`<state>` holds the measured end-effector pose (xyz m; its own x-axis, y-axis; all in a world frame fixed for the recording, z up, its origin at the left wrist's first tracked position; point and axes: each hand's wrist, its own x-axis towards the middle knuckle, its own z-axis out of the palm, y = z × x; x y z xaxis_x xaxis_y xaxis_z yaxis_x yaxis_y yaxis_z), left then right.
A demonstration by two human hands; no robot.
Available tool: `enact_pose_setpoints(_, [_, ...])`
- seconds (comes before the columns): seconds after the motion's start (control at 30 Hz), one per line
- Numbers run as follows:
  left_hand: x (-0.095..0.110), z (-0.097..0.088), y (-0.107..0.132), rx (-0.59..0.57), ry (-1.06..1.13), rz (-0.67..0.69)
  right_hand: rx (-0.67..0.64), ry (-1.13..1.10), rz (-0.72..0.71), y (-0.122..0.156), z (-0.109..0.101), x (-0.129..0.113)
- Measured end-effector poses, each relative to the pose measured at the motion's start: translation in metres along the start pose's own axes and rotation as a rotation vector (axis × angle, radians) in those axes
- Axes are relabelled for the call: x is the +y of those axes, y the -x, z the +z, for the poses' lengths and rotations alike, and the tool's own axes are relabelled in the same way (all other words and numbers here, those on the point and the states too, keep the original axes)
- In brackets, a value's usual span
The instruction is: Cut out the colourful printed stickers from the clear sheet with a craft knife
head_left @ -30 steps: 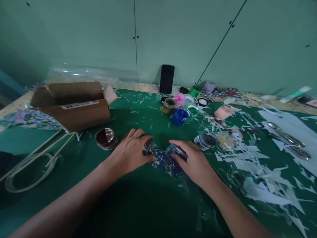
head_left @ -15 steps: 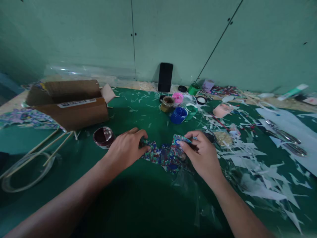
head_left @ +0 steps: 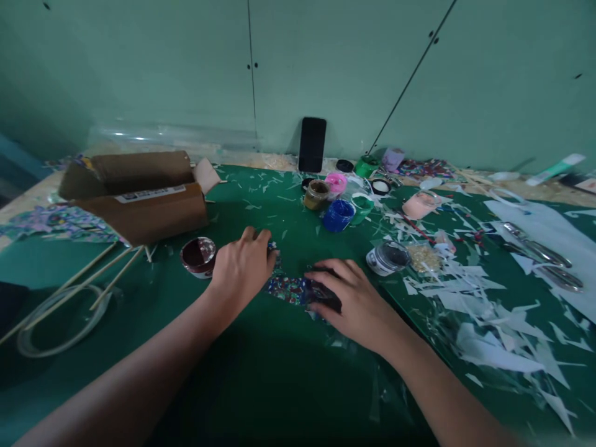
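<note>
A small multicoloured patterned sheet point(head_left: 291, 288) lies on the green mat point(head_left: 279, 360) between my hands. My left hand point(head_left: 242, 268) rests on its left end with the fingers curled over the edge. My right hand point(head_left: 347, 299) lies flat on its right part, fingers stretched out and pressing it down. Most of the sheet is hidden under the two hands.
A dark red paint jar point(head_left: 198, 256) stands left of my left hand, a clear-lidded jar point(head_left: 387, 258) to the right. Several paint pots point(head_left: 338, 215), a phone point(head_left: 311, 144), an open cardboard box point(head_left: 135, 195), wooden sticks point(head_left: 93, 273), scissors point(head_left: 540, 251) and white paper scraps point(head_left: 484, 310) surround them.
My right hand let go of the lifted right edge of the sheet and came down flat on it. My left hand shifted slightly up and left along the sheet.
</note>
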<state>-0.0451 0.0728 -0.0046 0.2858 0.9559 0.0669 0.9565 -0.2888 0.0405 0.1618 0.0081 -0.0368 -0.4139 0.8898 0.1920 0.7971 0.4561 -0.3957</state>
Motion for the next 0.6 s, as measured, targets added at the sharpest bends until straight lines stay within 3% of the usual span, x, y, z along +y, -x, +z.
enact_pose_setpoints(0.1, [-0.001,-0.006,0.002,0.064,0.065,0.093,0.052,0.036,-0.019,-0.001,0.005,-0.003])
enact_pose_setpoints(0.17, [0.000,-0.007,0.011,0.085,0.130,0.291,0.112,0.019,-0.043,-0.002,0.007,-0.003])
enact_pose_setpoints(0.23, [0.007,-0.005,0.023,0.026,0.161,0.477,0.190,0.017,-0.039,-0.005,0.004,-0.002])
enact_pose_setpoints(0.4, [0.026,0.006,0.048,-0.004,0.097,0.471,0.421,0.138,0.018,-0.022,-0.014,0.001])
enact_pose_setpoints(0.47, [0.027,0.006,0.050,-0.018,0.096,0.473,0.359,0.162,0.002,-0.030,-0.017,0.002])
enact_pose_setpoints(0.6, [0.019,0.001,0.046,-0.028,0.146,0.454,0.037,0.175,-0.036,-0.034,-0.016,0.005])
